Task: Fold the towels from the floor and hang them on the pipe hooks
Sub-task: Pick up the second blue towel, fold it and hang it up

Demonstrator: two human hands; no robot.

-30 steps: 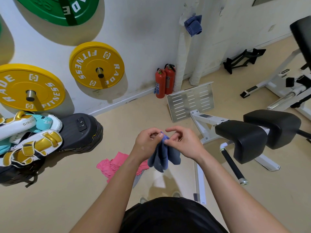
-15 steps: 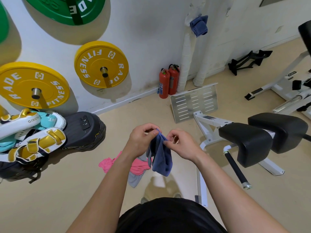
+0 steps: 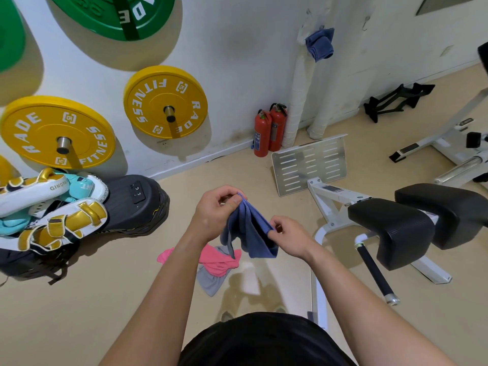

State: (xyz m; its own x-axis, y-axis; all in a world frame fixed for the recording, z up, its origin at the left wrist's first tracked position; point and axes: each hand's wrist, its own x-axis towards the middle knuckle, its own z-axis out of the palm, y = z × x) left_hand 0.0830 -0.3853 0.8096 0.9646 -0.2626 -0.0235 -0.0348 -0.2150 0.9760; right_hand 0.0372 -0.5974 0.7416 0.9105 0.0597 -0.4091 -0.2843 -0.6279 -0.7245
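Hands are farther apart than in the earlier frame, and the blue towel (image 3: pixel 250 228) is stretched between them, not bunched. Left hand (image 3: pixel 219 212) pinches the upper corner and right hand (image 3: pixel 287 236) pinches the lower one. The held edge slants down to the right and the rest hangs toward the floor (image 3: pixel 79 299). Below it, pink towel (image 3: pixel 216 260) and grey towel (image 3: pixel 211 282) lie touching. At the wall edge, a folded blue towel (image 3: pixel 319 43) hangs on the white pipe (image 3: pixel 297 101), with fire extinguishers (image 3: pixel 266 133) beside it. Black bench pads (image 3: pixel 390 228) sit to the right.

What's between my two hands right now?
In the head view, the blue towel stretches between them: the left hand pinches one end, the right hand pinches the other, and the rest hangs down.
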